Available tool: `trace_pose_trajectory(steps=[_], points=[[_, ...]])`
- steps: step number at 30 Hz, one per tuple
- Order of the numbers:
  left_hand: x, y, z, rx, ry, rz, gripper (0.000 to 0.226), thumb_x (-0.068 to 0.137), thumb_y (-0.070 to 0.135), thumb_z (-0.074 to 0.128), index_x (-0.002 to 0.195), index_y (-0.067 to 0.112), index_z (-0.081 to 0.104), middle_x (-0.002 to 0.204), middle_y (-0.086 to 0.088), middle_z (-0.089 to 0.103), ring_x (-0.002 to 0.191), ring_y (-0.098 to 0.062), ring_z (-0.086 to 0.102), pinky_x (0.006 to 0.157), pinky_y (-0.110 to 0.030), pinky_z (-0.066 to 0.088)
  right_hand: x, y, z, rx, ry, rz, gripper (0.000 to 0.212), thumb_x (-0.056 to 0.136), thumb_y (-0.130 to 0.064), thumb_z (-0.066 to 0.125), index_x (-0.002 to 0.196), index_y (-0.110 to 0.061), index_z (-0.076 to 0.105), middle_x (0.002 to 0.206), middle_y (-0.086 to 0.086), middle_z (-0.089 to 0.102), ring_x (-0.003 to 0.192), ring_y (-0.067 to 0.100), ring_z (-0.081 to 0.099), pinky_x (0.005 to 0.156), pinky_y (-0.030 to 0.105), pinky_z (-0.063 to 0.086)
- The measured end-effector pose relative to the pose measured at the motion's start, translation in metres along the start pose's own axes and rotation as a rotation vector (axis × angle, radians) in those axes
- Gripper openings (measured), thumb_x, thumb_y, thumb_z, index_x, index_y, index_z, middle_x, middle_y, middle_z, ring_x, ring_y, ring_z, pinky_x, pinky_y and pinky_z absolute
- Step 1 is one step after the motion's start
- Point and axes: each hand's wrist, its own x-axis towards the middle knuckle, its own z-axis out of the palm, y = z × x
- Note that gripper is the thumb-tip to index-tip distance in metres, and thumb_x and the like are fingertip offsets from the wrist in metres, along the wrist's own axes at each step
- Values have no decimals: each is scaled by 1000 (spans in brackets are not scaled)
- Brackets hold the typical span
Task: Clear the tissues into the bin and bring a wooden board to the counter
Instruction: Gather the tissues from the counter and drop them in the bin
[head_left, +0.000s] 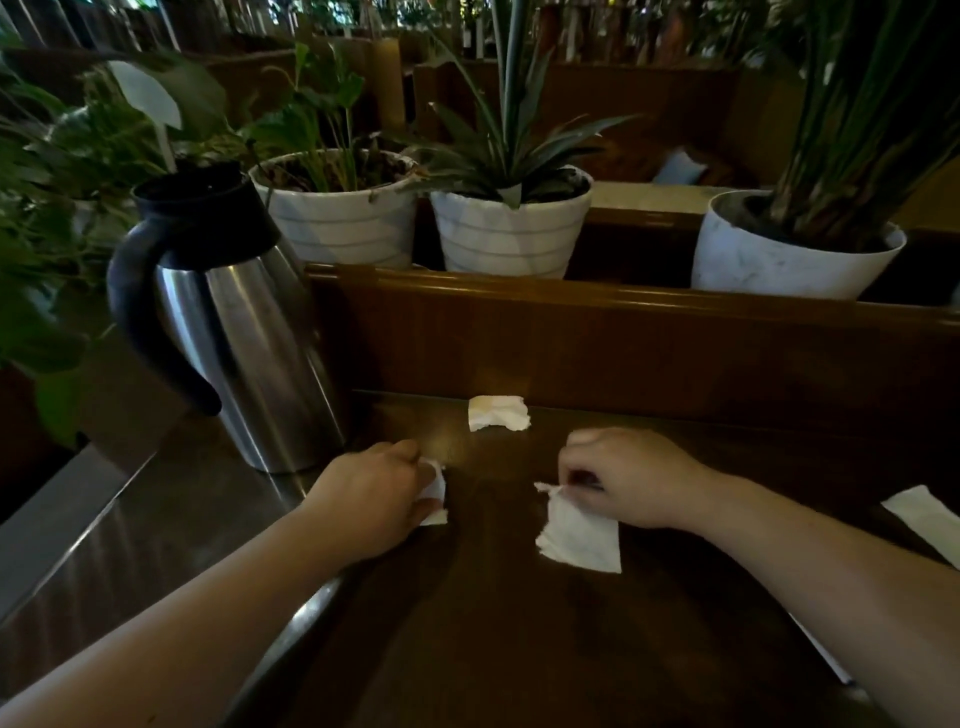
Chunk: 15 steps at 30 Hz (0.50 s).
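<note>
Several white tissues lie on a dark wooden table (493, 623). My left hand (371, 493) is closed around a small crumpled tissue (435, 493) at its fingertips. My right hand (628, 478) pinches the top corner of a larger tissue (579, 535), which hangs down to the tabletop. A third crumpled tissue (497, 413) rests farther back near the wooden partition, untouched. A fourth tissue (922, 514) lies flat at the right edge. No bin or wooden board is in view.
A steel thermos jug (244, 343) with a black handle stands at the back left, close to my left hand. Behind the wooden partition (623, 343) sit three white plant pots (343, 223) (511, 234) (779, 260). A metal surface (104, 530) adjoins the table on the left.
</note>
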Motion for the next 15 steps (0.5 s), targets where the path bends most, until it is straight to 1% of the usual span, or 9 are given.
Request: trace_pose_trajectory(steps=[2,4,6,8,10,12,14,15], points=[[1,0,2,-18,0,-6,36,93,42,45,128,31,49,117,3,49,96,-14,53,75,-31,53,12,0,-8,6,58,6,13,94,-39,55,100,-30,62,97,-11,56,83,5,53,67,24,44],[1,1,4,-37,29,12,30,94,35,45,124,31,53,115,5,51,92,-13,55,73,-31,54,27,-2,-14,-15,111,0,12,94,-37,56,98,-29,63,95,-10,58,81,7,53,64,24,43],[-1,3,4,-75,68,41,27,95,35,42,118,30,56,113,7,55,93,-12,56,73,-29,53,45,-4,-16,-54,151,-1,11,94,-35,56,96,-27,63,93,-9,59,82,9,54,62,25,42],[-5,3,3,-112,134,63,27,96,36,38,113,29,58,109,7,59,94,-12,57,73,-30,52,65,-7,-15,-56,166,14,9,93,-33,57,96,-27,62,91,-9,60,81,11,56,62,27,45],[-8,2,2,-122,213,85,29,95,37,36,111,28,59,106,6,61,93,-13,58,72,-32,53,82,-9,-13,-27,149,46,13,92,-29,58,104,-26,62,92,-7,63,82,13,59,63,28,48],[-13,1,1,-144,262,107,34,94,39,32,110,28,61,102,7,62,90,-12,59,70,-31,53,96,-9,-10,-27,82,77,19,91,-28,60,109,-23,62,94,-3,64,82,16,60,64,31,50],[-17,-1,0,-167,289,129,45,90,44,23,105,29,63,96,7,64,84,-10,60,65,-27,51,104,-9,-7,-35,8,103,16,91,-29,60,105,-21,62,91,-1,64,81,18,61,63,32,50],[-19,-2,-1,-168,299,138,48,88,45,21,103,28,64,92,7,65,81,-10,60,61,-25,49,106,-9,-5,-25,3,113,12,91,-28,59,102,-22,62,91,-1,64,81,19,61,63,32,49]])
